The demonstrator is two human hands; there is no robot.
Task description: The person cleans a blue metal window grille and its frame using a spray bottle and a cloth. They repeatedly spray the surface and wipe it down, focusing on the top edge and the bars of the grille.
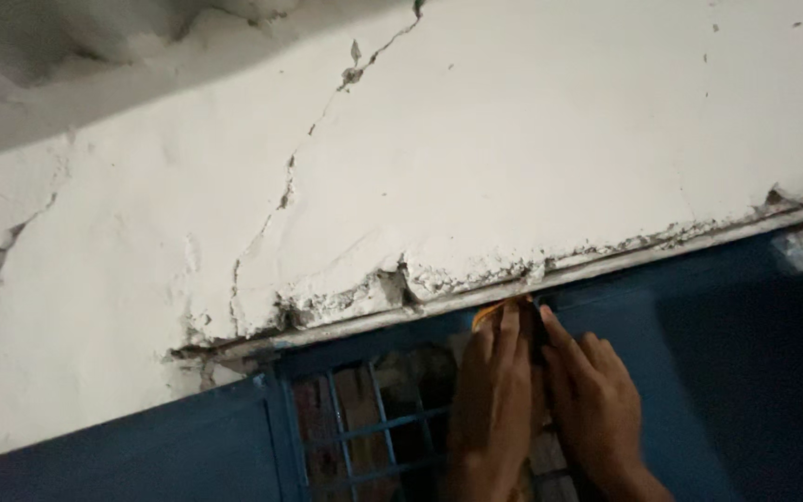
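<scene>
Orange strip (pixel 493 311) pressed flat-fingered by left hand (pixel 493 409) and right hand (pixel 595 409) onto blue frame (pixel 374 336); step looks like fixing it, needing firm even pressure next.

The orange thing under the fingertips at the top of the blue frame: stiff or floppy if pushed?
Probably thin and pliable: the orange thing shows only as a narrow curved sliver above the left hand. Likely light, since both hands, including the right hand, press it flat against the blue frame. Its material cannot be told.

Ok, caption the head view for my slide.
Both hands press an orange object at a blue frame under cracked plaster.
</scene>
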